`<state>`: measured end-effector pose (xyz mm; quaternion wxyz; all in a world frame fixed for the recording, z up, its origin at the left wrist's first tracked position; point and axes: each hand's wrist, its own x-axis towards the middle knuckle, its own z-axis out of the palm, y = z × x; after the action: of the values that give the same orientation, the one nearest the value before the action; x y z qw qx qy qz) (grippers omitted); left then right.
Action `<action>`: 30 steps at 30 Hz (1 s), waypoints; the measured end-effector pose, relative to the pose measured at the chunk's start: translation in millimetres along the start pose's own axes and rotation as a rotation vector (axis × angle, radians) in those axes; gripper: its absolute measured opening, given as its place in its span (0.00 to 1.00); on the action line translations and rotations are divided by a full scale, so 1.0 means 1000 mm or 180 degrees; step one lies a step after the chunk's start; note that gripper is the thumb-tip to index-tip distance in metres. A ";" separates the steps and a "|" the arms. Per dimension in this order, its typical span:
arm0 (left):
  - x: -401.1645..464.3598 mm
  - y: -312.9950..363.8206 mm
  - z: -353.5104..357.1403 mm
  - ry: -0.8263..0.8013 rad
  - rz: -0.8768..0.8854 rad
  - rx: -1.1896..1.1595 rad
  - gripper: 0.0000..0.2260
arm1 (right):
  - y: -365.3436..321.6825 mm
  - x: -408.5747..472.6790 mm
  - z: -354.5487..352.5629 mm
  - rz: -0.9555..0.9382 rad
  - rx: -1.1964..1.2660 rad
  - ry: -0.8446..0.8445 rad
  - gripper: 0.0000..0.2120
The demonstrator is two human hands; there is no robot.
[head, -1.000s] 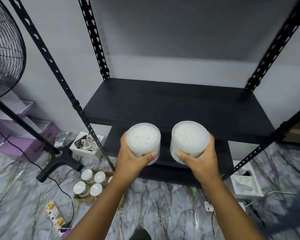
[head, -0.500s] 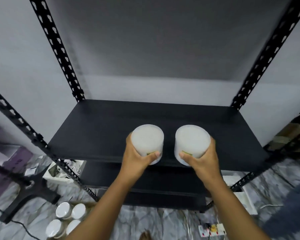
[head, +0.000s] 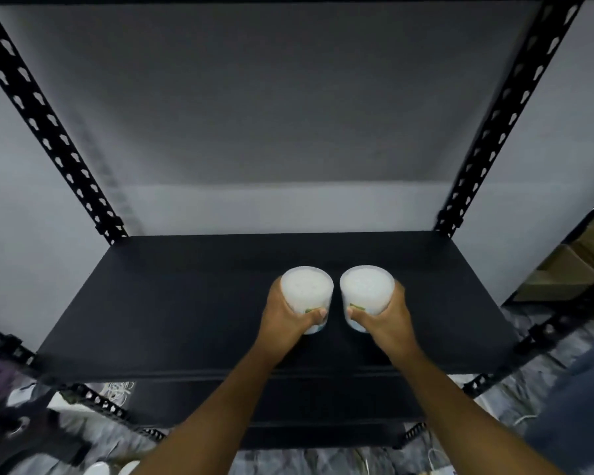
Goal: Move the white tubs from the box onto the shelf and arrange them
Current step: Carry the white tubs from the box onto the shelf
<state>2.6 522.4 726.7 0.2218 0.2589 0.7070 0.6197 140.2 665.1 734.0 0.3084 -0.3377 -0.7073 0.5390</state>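
Head view: hands [head: 287, 311] [head: 383, 313] grip two white tubs [head: 307, 290] [head: 367, 289] above shelf [head: 186, 303]

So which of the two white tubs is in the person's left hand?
The left tub, on the left of the pair over the black shelf; the left hand wraps it, while the right hand grips the right tub.

The left hand [head: 285, 318] grips one round white plastic tub [head: 307, 294]; the right hand [head: 384, 317] grips another white tub [head: 367, 291]. Both tubs stand upright, just beside each other, over the black metal shelf [head: 172, 303].
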 end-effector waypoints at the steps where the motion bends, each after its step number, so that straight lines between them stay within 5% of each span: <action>1: 0.003 -0.002 0.005 0.0007 -0.0045 0.0004 0.37 | 0.003 0.005 -0.001 0.0005 -0.0010 -0.0011 0.40; 30: 0.092 -0.010 0.064 0.0312 -0.0210 0.0214 0.40 | 0.043 0.118 -0.010 0.0071 0.0121 0.0042 0.43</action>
<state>-28.4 629.0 708.8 0.1984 0.2120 0.7455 0.5999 85.3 774.2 703.2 0.3134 -0.3432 -0.6911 0.5535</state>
